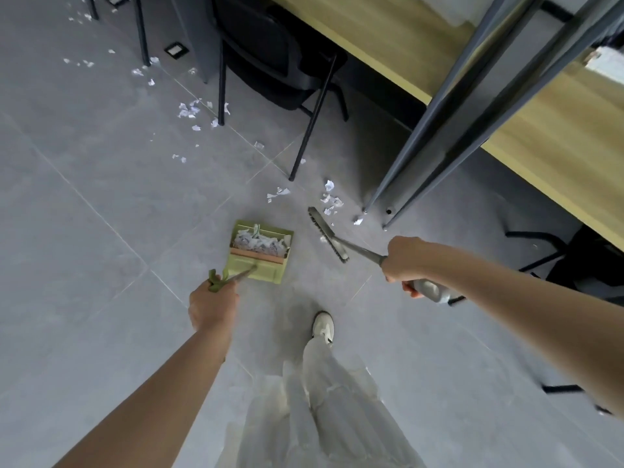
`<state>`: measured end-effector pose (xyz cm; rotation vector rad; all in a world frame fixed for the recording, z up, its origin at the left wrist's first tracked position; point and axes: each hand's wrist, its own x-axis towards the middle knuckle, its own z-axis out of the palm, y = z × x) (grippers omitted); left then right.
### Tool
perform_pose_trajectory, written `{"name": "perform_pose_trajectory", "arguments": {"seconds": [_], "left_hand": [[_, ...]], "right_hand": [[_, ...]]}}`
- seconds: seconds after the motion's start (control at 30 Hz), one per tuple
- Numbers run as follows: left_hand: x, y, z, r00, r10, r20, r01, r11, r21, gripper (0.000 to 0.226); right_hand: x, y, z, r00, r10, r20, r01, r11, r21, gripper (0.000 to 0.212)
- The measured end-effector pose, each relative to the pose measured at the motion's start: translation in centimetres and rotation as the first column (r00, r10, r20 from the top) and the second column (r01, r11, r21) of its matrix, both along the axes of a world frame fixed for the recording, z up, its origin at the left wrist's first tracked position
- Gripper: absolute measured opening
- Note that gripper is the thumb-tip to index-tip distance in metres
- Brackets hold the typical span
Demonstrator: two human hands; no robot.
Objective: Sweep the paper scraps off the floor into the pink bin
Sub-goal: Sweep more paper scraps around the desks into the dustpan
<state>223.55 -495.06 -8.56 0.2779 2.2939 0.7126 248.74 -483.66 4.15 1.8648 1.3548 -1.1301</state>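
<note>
While hands grip broom (329,235), dustpan (260,251), no writing legible

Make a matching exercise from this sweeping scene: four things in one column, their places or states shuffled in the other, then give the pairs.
Things
1. green plastic dustpan
2. grey long-handled broom
3. black metal-legged chair
4. white shoe

Places or states
A. tucked under the wooden desk
B. its handle in the right hand's grip, head on the floor
C. on the grey tile floor below the dustpan
D. holds paper scraps, its handle in the left hand's grip

Pairs: 1-D, 2-B, 3-A, 4-C
</note>
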Motion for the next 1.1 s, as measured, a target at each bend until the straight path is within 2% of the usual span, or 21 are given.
{"name": "perform_pose_trajectory", "arguments": {"seconds": [0.1, 0.17, 0.27, 0.37, 0.5, 0.63, 0.87, 0.97, 1.1], "left_hand": [[-0.5, 2.1, 0.3, 0.999, 0.026, -0.043, -0.027, 0.999, -0.019, 0.026], [-0.6, 3.6, 0.4, 0.997, 0.052, -0.055, -0.053, 0.998, -0.028, 0.029], [-0.8, 5.9, 0.4, 0.994, 0.097, -0.042, -0.098, 0.995, -0.032, 0.027], [-1.0, 7.7, 0.2, 0.994, 0.102, -0.045, -0.104, 0.994, -0.027, 0.026], [-1.5, 9.8, 0.1, 0.988, 0.152, -0.017, -0.152, 0.988, 0.018, 0.020], [-2.7, 11.4, -0.4, 0.982, 0.187, 0.023, -0.188, 0.981, 0.043, 0.014], [-7.0, 13.9, -0.7, 0.984, 0.163, 0.074, -0.168, 0.983, 0.071, 0.012], [-9.6, 15.0, -0.2, 0.990, 0.121, 0.074, -0.125, 0.990, 0.063, 0.013], [-13.2, 16.8, 0.2, 0.993, 0.083, 0.087, -0.089, 0.994, 0.059, 0.014]], "right_hand": [[0.3, 3.6, -0.6, 1.000, 0.012, 0.008, -0.011, 0.996, -0.089, 0.006], [1.1, 6.0, -1.3, 0.998, -0.060, -0.031, 0.057, 0.994, -0.092, 0.012], [1.9, 9.0, -2.0, 0.990, -0.137, -0.016, 0.135, 0.988, -0.071, 0.009], [2.6, 11.4, -3.1, 0.996, -0.086, -0.011, 0.085, 0.995, -0.051, 0.017], [2.9, 13.4, -4.7, 1.000, -0.015, 0.008, 0.015, 1.000, -0.003, 0.004], [2.3, 14.7, -6.9, 1.000, 0.020, -0.022, -0.019, 0.999, 0.045, 0.005], [-1.9, 15.8, -9.6, 0.995, -0.097, -0.023, 0.097, 0.995, -0.018, 0.006], [-4.8, 16.5, -9.8, 0.982, -0.190, -0.021, 0.188, 0.980, -0.072, 0.014], [-9.6, 17.0, -9.7, 0.942, -0.326, -0.084, 0.317, 0.943, -0.101, 0.013]]}}
